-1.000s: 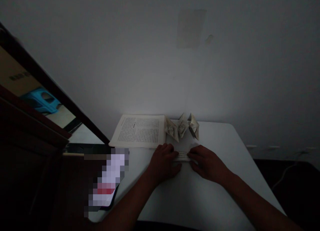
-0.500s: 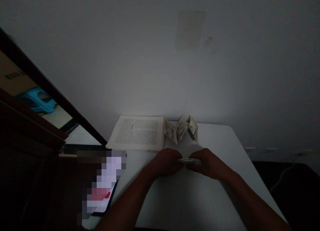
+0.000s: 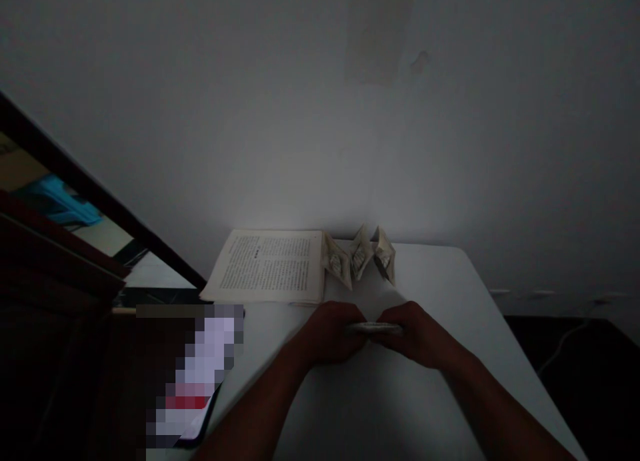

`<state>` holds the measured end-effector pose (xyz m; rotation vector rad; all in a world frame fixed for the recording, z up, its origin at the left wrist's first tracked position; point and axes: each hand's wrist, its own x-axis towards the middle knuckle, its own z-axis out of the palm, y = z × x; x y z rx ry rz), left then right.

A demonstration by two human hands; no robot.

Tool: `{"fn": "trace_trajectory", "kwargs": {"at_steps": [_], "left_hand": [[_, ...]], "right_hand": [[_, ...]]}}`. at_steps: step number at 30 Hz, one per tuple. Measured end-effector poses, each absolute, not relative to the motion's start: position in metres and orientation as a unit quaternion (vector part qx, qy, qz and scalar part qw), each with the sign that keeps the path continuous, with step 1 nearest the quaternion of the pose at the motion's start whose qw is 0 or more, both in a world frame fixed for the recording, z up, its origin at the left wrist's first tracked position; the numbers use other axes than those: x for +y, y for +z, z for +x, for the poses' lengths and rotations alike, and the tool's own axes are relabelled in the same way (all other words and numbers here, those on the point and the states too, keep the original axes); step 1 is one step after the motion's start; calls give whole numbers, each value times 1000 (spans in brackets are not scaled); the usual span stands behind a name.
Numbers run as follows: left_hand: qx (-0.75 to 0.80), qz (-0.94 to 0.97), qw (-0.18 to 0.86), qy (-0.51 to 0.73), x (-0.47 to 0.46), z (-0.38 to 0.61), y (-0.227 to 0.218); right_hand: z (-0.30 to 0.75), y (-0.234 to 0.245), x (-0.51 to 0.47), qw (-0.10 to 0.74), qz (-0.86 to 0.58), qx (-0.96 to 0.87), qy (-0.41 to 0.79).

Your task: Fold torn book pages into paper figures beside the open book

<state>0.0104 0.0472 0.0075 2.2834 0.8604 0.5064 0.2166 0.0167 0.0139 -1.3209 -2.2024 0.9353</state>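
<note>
Dim light is falling across one plain grey wall (image 3: 250,114), which is carrying a single paler rectangular patch (image 3: 377,34) at twelve o'clock, and one white table (image 3: 440,381) is standing against it. Two hands are meeting over the middle of the table. The left hand (image 3: 330,331) is curling its fingers around the left end of one folded paper strip (image 3: 374,327), and the right hand (image 3: 413,331) is gripping the right end, so both are grasping the same piece. The strip is lying level between them, just above the tabletop. Whether it is touching the surface cannot be told in this light.

At eleven o'clock from the hands, one open book (image 3: 267,264) is lying flat with its printed page facing up. Three folded paper shapes (image 3: 359,258) are standing in a row at twelve o'clock, just beside the book's right edge, each showing print on its faces. At eight o'clock, one phone (image 3: 195,374) is resting at the table's left edge, its screen glowing but blurred. Farther out at nine o'clock, dark wooden furniture (image 3: 60,294) is filling the corner, with one blue object (image 3: 55,204) showing beyond it — too dim to identify.
</note>
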Motion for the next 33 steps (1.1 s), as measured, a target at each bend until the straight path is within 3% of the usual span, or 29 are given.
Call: {"fn": "trace_trajectory", "kwargs": {"at_steps": [8,14,19,33], "left_hand": [[283,837,347,316,46,11,7],[371,702,453,405,43,12,13],[390,610,528,443,42,20,4],[391,620,540,413,39,22,0]], "right_hand": [[223,12,14,252,-468,-759,375],[228,5,13,391,-446,-617,516],[205,-10,15,450,-494,-554,497],[205,-13,15,460,-478,-540,518]]}}
